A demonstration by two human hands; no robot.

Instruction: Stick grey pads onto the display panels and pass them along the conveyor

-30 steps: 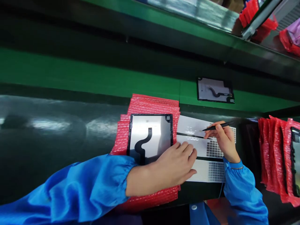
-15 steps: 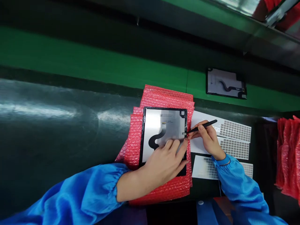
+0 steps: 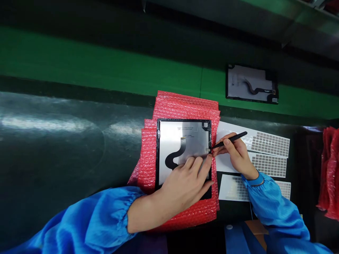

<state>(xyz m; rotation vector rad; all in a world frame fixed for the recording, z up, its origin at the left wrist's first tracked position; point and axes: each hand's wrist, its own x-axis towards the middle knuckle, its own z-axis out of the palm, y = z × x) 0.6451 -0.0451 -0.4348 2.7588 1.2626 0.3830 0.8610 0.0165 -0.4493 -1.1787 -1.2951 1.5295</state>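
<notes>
Moved: right hand (image 3: pixel 238 157) now off white sticker sheets (image 3: pixel 268 144), at silver black-framed panel (image 3: pixel 190 135) edge.
Right hand: gripping slim black tweezers (image 3: pixel 233 138).
Left hand (image 3: pixel 185 183): open, flat on panel.

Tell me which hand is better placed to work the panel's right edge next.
Right, probably: the right hand holds the black tool, tip at that edge, while the left hand lies flat on the panel.
</notes>
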